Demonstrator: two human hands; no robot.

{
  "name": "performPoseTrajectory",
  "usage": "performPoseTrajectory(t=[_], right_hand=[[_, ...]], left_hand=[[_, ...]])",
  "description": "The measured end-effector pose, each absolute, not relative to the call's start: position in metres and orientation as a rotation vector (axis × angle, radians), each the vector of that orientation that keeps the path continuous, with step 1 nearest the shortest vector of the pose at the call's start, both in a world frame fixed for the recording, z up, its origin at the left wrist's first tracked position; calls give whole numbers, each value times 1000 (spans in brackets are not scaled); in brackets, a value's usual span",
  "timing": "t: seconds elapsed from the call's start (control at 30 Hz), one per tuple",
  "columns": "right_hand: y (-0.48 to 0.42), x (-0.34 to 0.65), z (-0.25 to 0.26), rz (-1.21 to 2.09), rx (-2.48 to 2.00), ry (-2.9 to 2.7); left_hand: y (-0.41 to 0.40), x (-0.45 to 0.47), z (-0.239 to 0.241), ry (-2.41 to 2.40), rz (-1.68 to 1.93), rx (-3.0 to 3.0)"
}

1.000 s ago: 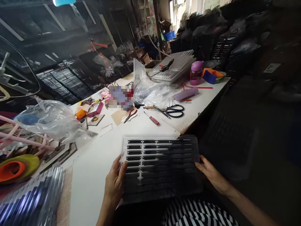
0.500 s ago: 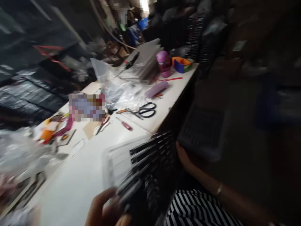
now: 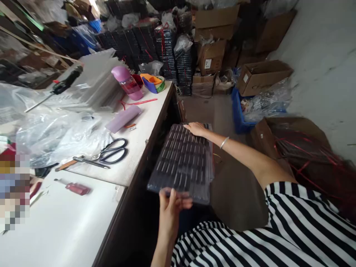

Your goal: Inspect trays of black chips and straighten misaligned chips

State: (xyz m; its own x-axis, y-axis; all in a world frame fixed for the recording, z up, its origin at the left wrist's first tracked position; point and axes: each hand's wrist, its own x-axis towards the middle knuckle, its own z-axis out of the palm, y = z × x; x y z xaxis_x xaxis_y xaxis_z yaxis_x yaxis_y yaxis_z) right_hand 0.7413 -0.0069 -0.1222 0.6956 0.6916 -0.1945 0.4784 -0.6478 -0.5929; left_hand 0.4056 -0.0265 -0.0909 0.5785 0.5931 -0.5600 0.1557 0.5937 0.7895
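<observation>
A clear plastic tray with rows of dark, narrow pieces lies low beside the table, in front of my body. My left hand grips its near edge, thumb on top and fingers partly blurred. At the far edge, my right hand holds the tray with its fingers over the rim. Along the right side another clear layer shows, so it seems to lie over something similar; how many layers there are I cannot tell.
On the white table at left lie a screwdriver, scissors, plastic bags and a pink bottle. Cardboard boxes and a blue crate stand on the floor. Stacked black trays rise behind.
My left hand has carried the tray from over the table edge to the right, down to my right hand. The view has swung right.
</observation>
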Motion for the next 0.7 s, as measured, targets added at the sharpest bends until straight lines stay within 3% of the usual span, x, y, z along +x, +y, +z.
performPoseTrajectory(t=[0.23,0.47,0.7], right_hand=[[-5,780,-142,396,-2676,-851],[-11,811,-152,619,-2770,-856],[-10,813,-157,613,-2939,-1013]], left_hand=[[-37,483,-171,1003,136,866],[-23,474,-169,1168,-24,806],[-38,487,-172,1260,81,663]])
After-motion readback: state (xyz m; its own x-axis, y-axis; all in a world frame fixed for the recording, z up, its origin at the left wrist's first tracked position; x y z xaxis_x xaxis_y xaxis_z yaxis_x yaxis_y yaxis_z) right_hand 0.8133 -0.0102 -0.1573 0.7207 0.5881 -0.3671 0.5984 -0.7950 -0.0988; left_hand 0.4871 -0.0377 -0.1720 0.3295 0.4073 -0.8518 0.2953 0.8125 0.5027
